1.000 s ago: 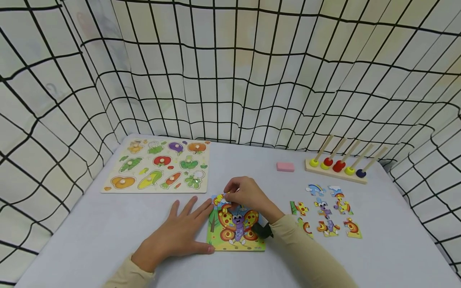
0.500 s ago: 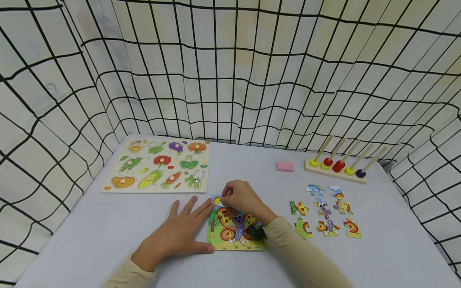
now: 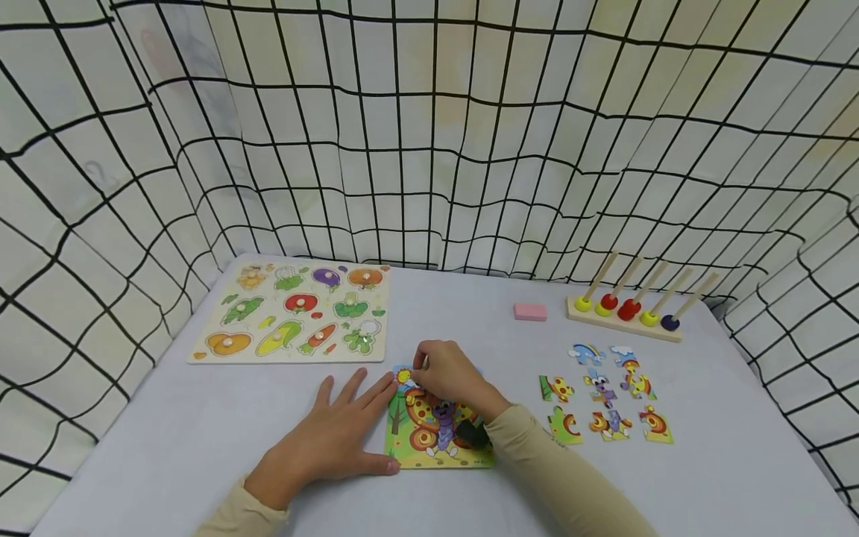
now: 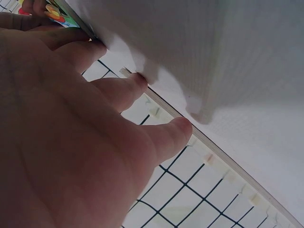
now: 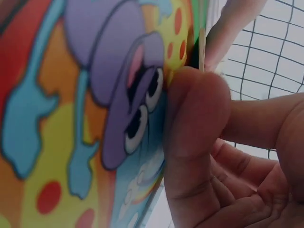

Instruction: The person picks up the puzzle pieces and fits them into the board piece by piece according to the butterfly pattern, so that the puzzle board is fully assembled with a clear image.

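Note:
A picture board [image 3: 403,447] with a purple butterfly lies on the table in the head view. My left hand [image 3: 329,440] is spread flat at its left side, index fingertip and thumb tip touching its edge. Over the board's top, my right hand [image 3: 452,377] has thumb and finger pinched at a small sun piece [image 3: 403,377] at the upper left corner; the fingers hide part of it. In the right wrist view the pinched fingertips [image 5: 199,104] press against the board [image 5: 90,118]. The left wrist view shows the left hand [image 4: 80,128] with fingers apart.
Several loose butterfly puzzle pieces [image 3: 600,388] lie to the right. Behind them stands a peg rack [image 3: 624,321] with coloured beads, and a pink block [image 3: 530,312] is left of it. A vegetable board [image 3: 288,309] lies back left. Black netting [image 3: 432,156] surrounds the table.
My right hand has shifted slightly left and nearer to me over the board's top, and its forearm has moved left. The left hand has stayed in place.

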The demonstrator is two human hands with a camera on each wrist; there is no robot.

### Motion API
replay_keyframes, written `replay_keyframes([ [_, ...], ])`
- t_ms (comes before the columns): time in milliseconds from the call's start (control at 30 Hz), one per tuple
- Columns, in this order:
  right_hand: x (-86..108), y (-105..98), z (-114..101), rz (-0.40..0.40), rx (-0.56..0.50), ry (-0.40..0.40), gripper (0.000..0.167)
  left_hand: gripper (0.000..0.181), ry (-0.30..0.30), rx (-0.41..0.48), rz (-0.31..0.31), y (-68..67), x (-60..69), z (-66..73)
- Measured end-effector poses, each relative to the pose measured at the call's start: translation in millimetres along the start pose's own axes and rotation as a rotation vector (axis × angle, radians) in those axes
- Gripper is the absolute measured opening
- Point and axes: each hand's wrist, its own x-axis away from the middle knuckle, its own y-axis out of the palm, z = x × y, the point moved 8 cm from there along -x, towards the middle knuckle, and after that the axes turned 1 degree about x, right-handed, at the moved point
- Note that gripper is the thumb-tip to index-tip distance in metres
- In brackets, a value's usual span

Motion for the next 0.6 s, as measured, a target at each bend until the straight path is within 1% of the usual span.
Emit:
replay_keyframes([
  [200,-4.2,-1.2,-5.4,-0.015,0.155,-0.040,0.011,0.113,0.002,0.007,0.004,-1.6,0.4,-0.3],
  [300,-6.8,-0.4,-6.1,-0.035,0.201,-0.057,0.011,0.113,0.005,0.016,0.005,-1.6,0.4,-0.9],
  [433,-9.1,1.4,-5.5,-0.045,0.219,-0.067,0.013,0.113,0.007,0.025,0.002,-1.3,0.7,-1.5],
  [600,-8.0,1.9,-2.4,-0.021,0.203,-0.049,0.016,0.113,0.007,0.019,0.006,-0.5,0.3,-0.4],
])
